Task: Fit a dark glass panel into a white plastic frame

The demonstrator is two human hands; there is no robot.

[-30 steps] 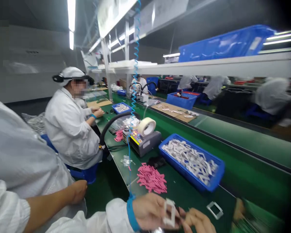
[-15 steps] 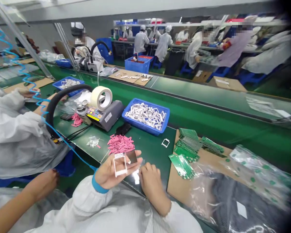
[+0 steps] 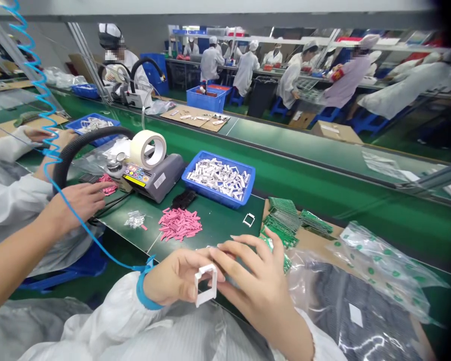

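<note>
My left hand point(image 3: 173, 278), with a blue wrist strap, pinches a small white plastic frame point(image 3: 214, 283) between thumb and fingers, low in front of my body. The frame is tilted, with its opening facing me. From the right, my right hand point(image 3: 253, 278) reaches in, thumb and index finger at the frame's right and upper edges, other fingers spread. The dark square panel is hidden or out of sight. Beyond my hands lies a heap of pink strips point(image 3: 180, 224). Another white frame point(image 3: 248, 219) rests flat on the green bench.
A blue bin point(image 3: 251, 188) holds many white parts. Left of it stands a tape dispenser point(image 3: 154, 178) carrying a tape roll point(image 3: 137, 149). Green circuit boards point(image 3: 283, 213) and a plastic bag point(image 3: 342, 301) lie right. A co-worker's hand point(image 3: 77, 203) extends over the bench's left side.
My right hand has risen from the bench to the white frame. My left hand has turned from palm-up to pinching it. The dark panel no longer shows. A co-worker's hand has moved up and forward.
</note>
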